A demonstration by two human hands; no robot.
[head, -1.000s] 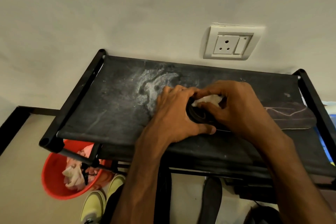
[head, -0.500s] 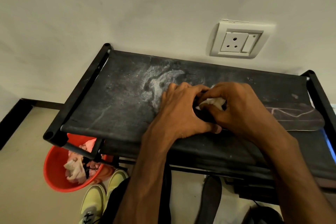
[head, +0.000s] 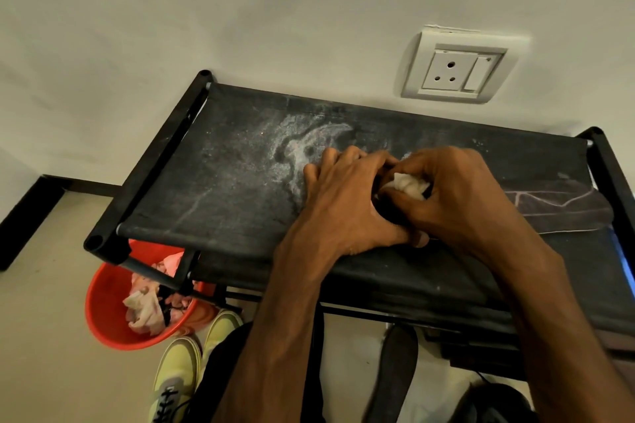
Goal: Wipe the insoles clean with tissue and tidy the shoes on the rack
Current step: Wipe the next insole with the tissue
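Starting low and far to the left of the grips: finding a red bucket (head: 103,319) on the floor, holding crumpled tissues (head: 144,312), half tucked under the rack's front corner. Finding a pair of yellow shoes (head: 178,364) just right of it, below the left grip's forearm.

Coming up onto the rack (head: 213,196) (black fabric shelf, black tube frame): noting a white dusty smear (head: 302,144) on the fabric just left of the left grip, reaching up to its fingertips.

Clenching the left grip (head: 347,203) over the dark near end of the insole (head: 563,206), fingers curled, thumb stretching along the shelf's front edge, hiding most of that end. Pinching a crumpled white tissue (head: 407,184) in the right grip (head: 460,196), fingers curled round it, right against the left grip's fingers. Leaving the rest of the insole trailing out from under the right grip to the right, flat on the shelf, nearly reaching the right frame tube.

Passing a white socket plate (head: 457,69) on the wall, above and behind the right grip. Ending on the floor below the grips: another dark insole (head: 398,367), then a black shoe (head: 494,405) further right.
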